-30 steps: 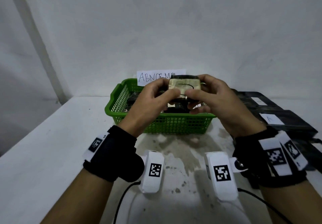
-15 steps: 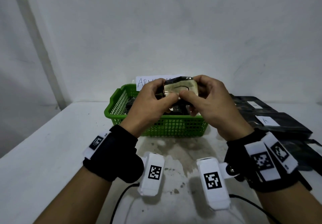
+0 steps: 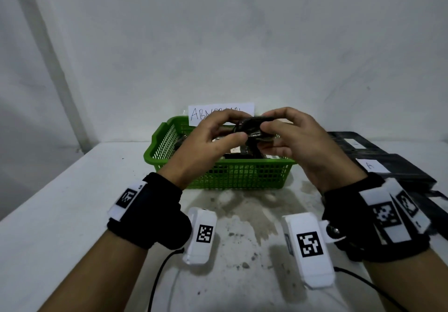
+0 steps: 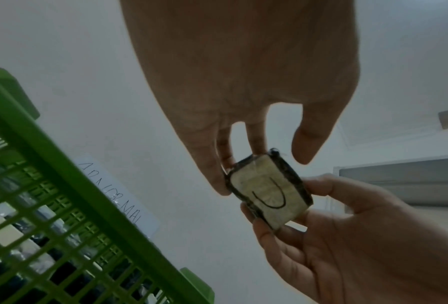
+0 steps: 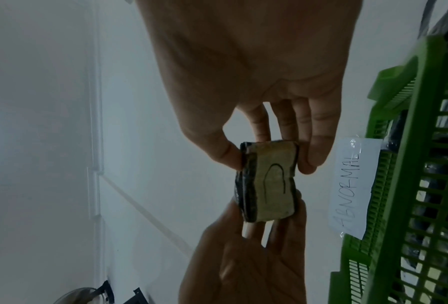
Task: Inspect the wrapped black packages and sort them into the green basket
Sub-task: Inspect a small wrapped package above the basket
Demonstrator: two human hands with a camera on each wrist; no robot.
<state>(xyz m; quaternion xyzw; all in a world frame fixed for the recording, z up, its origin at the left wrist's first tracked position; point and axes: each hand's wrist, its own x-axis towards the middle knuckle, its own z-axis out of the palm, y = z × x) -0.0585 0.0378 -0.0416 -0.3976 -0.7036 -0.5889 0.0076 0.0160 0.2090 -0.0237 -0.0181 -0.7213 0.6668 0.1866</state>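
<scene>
Left hand [image 3: 208,139], right hand [image 3: 294,139] pinch package [image 3: 252,128] ends, long axis left-right

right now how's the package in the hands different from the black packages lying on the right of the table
The held package is small and blocky, pinched off the table between the left hand and right hand over the green basket; the table packages are wide, flat and lie untouched. The held package's tan label bears a curved pen stroke; the nearer table package's white label reads A. Both are wrapped in black.
</scene>
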